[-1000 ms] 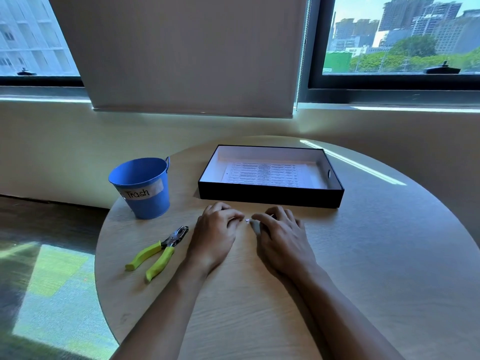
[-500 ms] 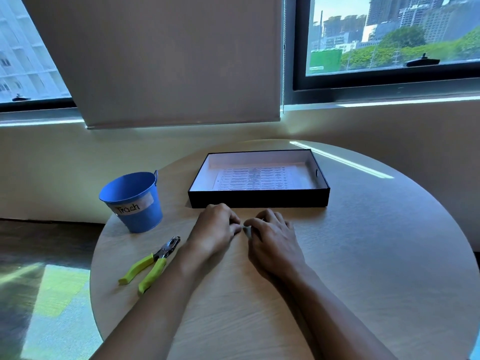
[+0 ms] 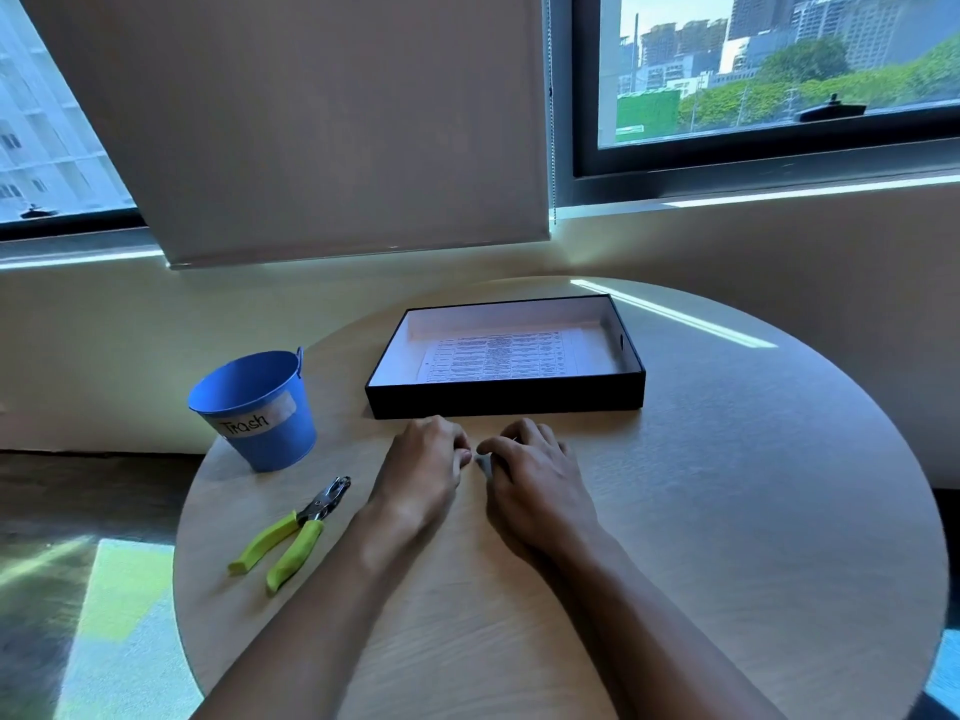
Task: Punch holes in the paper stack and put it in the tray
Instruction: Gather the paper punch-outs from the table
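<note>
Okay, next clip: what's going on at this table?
A person rests both hands on the round table, just in front of the black tray. The printed paper stack already lies in the tray. The right hand pinches a small pale scrap; the left hand is curled beside it. The green-handled punch lies untouched near the blue trash bucket.

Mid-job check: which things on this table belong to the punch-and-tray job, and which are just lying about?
Part of the job:
- paper stack, already lying in the tray
- black tray
- green-handled hole punch, set down on the table
- small pale scrap pinched in the right hand

Lying about:
- blue bucket labelled Trash
</note>
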